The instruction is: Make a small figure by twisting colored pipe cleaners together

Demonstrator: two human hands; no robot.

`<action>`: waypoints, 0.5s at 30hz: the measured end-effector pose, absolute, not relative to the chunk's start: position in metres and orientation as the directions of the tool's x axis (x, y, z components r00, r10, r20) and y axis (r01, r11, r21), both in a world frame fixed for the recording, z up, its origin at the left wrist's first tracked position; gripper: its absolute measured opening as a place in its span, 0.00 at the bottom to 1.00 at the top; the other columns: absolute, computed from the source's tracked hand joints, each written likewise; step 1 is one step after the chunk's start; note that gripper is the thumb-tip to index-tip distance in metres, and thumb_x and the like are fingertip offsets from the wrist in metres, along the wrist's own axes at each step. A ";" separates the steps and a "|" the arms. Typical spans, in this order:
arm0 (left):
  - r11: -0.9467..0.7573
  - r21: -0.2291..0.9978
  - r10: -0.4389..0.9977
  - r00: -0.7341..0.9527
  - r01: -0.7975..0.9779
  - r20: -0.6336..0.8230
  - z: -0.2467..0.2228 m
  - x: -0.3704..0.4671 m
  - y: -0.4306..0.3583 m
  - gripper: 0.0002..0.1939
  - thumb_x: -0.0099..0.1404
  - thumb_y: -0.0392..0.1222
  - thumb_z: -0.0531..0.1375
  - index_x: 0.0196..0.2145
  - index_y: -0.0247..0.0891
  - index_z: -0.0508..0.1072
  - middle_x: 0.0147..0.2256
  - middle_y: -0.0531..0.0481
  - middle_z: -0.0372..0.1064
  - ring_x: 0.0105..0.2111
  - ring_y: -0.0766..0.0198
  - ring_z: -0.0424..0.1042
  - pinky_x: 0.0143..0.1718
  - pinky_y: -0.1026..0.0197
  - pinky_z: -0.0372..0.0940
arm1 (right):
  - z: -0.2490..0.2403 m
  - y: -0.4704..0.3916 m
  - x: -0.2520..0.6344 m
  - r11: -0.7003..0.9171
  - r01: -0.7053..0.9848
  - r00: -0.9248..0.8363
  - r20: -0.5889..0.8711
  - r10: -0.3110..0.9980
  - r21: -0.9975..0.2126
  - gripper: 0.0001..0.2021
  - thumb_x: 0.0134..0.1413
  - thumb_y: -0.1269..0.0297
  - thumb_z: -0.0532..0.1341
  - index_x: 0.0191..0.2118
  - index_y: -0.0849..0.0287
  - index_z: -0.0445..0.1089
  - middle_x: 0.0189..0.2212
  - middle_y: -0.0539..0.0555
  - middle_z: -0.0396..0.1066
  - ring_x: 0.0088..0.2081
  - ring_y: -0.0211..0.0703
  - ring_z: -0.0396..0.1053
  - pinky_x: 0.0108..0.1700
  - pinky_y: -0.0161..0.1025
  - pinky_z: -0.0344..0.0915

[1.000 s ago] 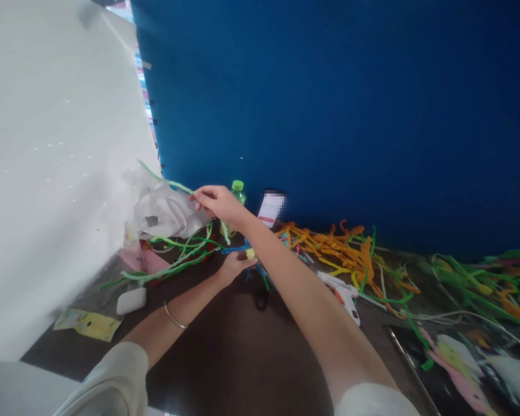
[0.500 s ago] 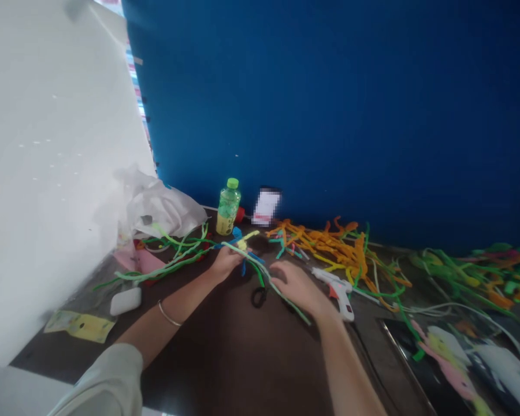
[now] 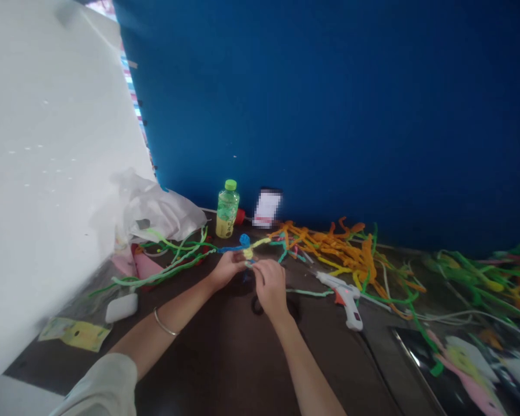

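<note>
My left hand [image 3: 227,270] is closed on a small blue and yellow pipe-cleaner figure [image 3: 248,252], whose blue curled end and yellow arm stick up above the fingers. Right beside it, my right hand [image 3: 269,279] pinches at the figure's lower side, its fingertips together on the end of a pale green pipe cleaner [image 3: 309,293]. That strand passes behind the right hand and comes out to the right, towards the glue gun. Dark loops of something lie under the right wrist.
Behind the hands stand a green-capped bottle [image 3: 227,209] and a phone [image 3: 267,208]. Green pipe cleaners [image 3: 169,268] and a white case [image 3: 122,308] lie left. Orange pipe cleaners [image 3: 346,248], a white glue gun [image 3: 345,296] and a black tray [image 3: 420,358] are at the right.
My right hand has moved left to meet my left hand and its fingers have closed. The pale green strand has swung from slanting down to lying nearly level towards the right.
</note>
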State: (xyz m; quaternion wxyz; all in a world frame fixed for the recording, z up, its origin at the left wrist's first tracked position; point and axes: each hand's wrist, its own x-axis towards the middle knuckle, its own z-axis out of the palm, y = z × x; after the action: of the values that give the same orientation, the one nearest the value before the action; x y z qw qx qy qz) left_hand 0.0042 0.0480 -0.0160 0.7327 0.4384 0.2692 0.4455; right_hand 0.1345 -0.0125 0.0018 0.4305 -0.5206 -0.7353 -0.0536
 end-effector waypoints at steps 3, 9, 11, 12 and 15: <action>0.209 0.896 0.903 0.429 -0.392 -0.024 -0.017 0.004 0.048 0.21 0.45 0.41 0.66 0.38 0.30 0.72 0.33 0.43 0.71 0.32 0.64 0.69 0.37 0.62 0.61 | 0.011 -0.024 0.140 0.554 0.747 -0.013 0.825 0.566 -0.368 0.10 0.56 0.74 0.49 0.41 0.58 0.64 0.34 0.56 0.68 0.39 0.44 0.65 0.39 0.43 0.62; 0.213 0.906 0.914 0.403 -0.366 -0.052 -0.011 0.004 0.044 0.16 0.44 0.41 0.66 0.31 0.30 0.73 0.27 0.48 0.69 0.27 0.68 0.66 0.31 0.65 0.60 | 0.045 -0.043 0.134 0.542 0.838 -0.336 0.727 0.599 -0.058 0.09 0.53 0.73 0.55 0.39 0.58 0.67 0.28 0.53 0.69 0.30 0.40 0.64 0.33 0.38 0.57; 0.236 0.895 0.894 0.445 -0.380 -0.047 -0.009 0.003 0.042 0.15 0.44 0.41 0.66 0.31 0.30 0.74 0.27 0.48 0.69 0.28 0.67 0.67 0.32 0.65 0.60 | 0.043 -0.039 0.136 0.452 0.891 -0.299 0.688 0.662 -0.047 0.07 0.54 0.71 0.54 0.35 0.59 0.69 0.27 0.53 0.69 0.29 0.40 0.64 0.32 0.38 0.54; 0.249 0.891 0.881 0.471 -0.380 -0.046 -0.008 0.003 0.042 0.15 0.44 0.41 0.66 0.31 0.30 0.74 0.27 0.48 0.69 0.29 0.67 0.67 0.33 0.64 0.60 | 0.039 -0.036 0.139 0.421 0.905 -0.272 0.679 0.682 -0.061 0.07 0.54 0.71 0.54 0.34 0.59 0.69 0.26 0.53 0.69 0.29 0.39 0.64 0.32 0.38 0.54; 0.281 0.888 0.843 0.536 -0.365 -0.047 -0.006 0.004 0.040 0.16 0.44 0.40 0.66 0.32 0.30 0.74 0.28 0.47 0.70 0.30 0.66 0.67 0.35 0.63 0.60 | 0.025 -0.029 0.149 0.362 0.921 -0.185 0.658 0.730 -0.142 0.07 0.55 0.69 0.54 0.33 0.60 0.69 0.27 0.53 0.69 0.32 0.40 0.64 0.33 0.37 0.54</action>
State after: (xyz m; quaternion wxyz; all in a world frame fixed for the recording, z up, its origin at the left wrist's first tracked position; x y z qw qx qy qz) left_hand 0.0035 0.0397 -0.0064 0.7541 0.4463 0.2680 0.4005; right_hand 0.1487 -0.0292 0.0255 0.3305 -0.5461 -0.7561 -0.1445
